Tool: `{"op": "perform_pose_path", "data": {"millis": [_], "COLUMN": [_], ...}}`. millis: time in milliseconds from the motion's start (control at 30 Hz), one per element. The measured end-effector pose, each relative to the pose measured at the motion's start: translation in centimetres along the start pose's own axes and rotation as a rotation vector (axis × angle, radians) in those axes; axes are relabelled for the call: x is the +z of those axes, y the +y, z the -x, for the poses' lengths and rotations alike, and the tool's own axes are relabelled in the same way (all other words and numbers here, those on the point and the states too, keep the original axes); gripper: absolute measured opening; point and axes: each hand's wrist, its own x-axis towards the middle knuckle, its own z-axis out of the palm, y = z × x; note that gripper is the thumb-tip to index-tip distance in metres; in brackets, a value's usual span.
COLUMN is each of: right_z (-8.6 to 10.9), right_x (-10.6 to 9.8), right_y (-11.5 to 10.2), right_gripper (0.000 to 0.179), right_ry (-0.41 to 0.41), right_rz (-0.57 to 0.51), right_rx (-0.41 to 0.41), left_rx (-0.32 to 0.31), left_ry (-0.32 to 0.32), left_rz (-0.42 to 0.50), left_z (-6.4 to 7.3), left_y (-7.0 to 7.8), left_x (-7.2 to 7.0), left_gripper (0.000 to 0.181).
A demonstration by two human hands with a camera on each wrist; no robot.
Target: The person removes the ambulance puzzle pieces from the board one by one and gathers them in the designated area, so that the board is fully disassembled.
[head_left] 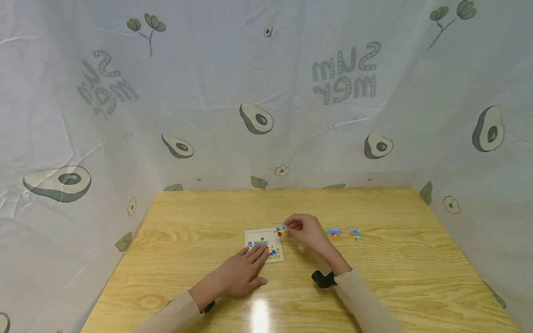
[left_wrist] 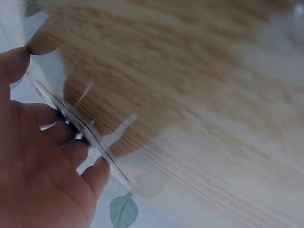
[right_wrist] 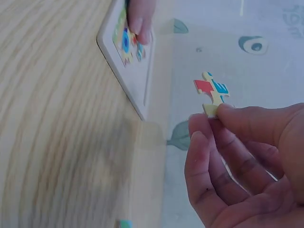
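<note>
My right hand (head_left: 308,233) pinches a puzzle piece (right_wrist: 211,90) between thumb and fingertips, just above the upper right corner of the puzzle tray (head_left: 272,234). The piece is yellow, red and blue with knobbed edges. My left hand (head_left: 244,273) lies with extended fingers over the lower left of the tray, fingertips on the joined pieces (head_left: 273,252). Those colourful pieces fill the lower part of the tray, partly hidden under the fingers. In the left wrist view the tray appears edge-on beside the left fingers (left_wrist: 97,175).
Two loose puzzle pieces, one (head_left: 334,231) and another (head_left: 354,233), lie on the wooden table (head_left: 200,217) right of the right hand. A white printed curtain (head_left: 216,92) hangs behind and along both sides. A black wrist mount (head_left: 323,279) sits by the right sleeve.
</note>
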Motion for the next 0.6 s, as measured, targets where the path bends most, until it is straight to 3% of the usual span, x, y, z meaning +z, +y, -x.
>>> {"op": "perform_pose_path", "data": {"millis": [200, 600], "right_z": [0.6, 2.9], "right_x": [-2.0, -6.5], "right_y": [0.8, 1.8], "right_gripper": [0.015, 0.024], "right_ry": [0.007, 0.009], "right_rz": [-0.040, -0.096], "right_rx": [-0.030, 0.059], "left_rx": [0.004, 0.013], "left_ry": [0.007, -0.009], "left_rz": [0.011, 0.038], "left_z": [0.1, 0.2], "left_y": [0.0, -0.1], "left_x": [-0.1, -0.2], "left_gripper": [0.076, 0.076]}}
